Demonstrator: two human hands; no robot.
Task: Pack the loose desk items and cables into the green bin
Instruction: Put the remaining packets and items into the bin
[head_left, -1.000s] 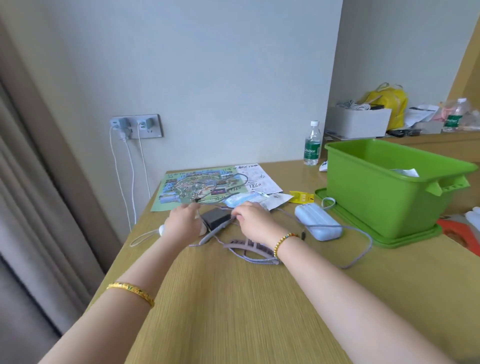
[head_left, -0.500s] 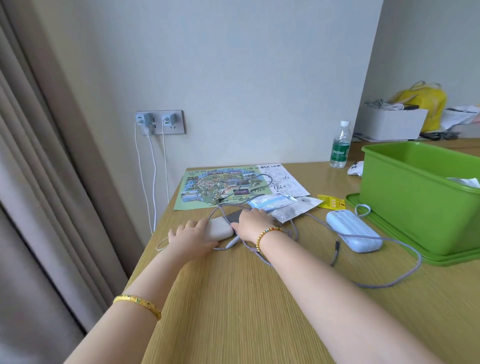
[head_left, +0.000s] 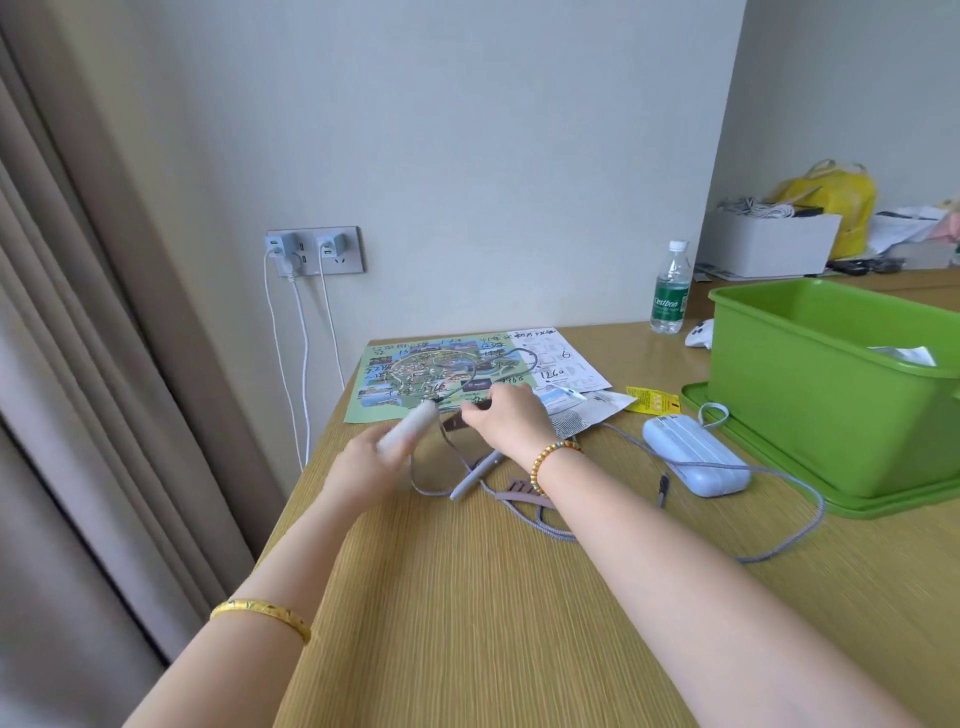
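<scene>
Head view, only one avail. Left hand (head_left: 371, 457) curled round a pale stick-shaped device (head_left: 408, 431), lifted off the desk (head_left: 467, 597) and blurred; prob. raised to free it from the tangle. Right hand (head_left: 506, 421) has fingers bent down onto a dark item (head_left: 457, 420) at the map sheet (head_left: 415, 379) edge; whether it actually clamps it, cannot tell. Grey cable (head_left: 779, 540) loops loose across the desk past the blue power bank (head_left: 696, 462), which lies just beside the green bin (head_left: 810, 395). Bin sits on its lid at desk's right, open top, w/ paper inside; placed within reach for drop-offs. Most items not yet packed, est.
</scene>
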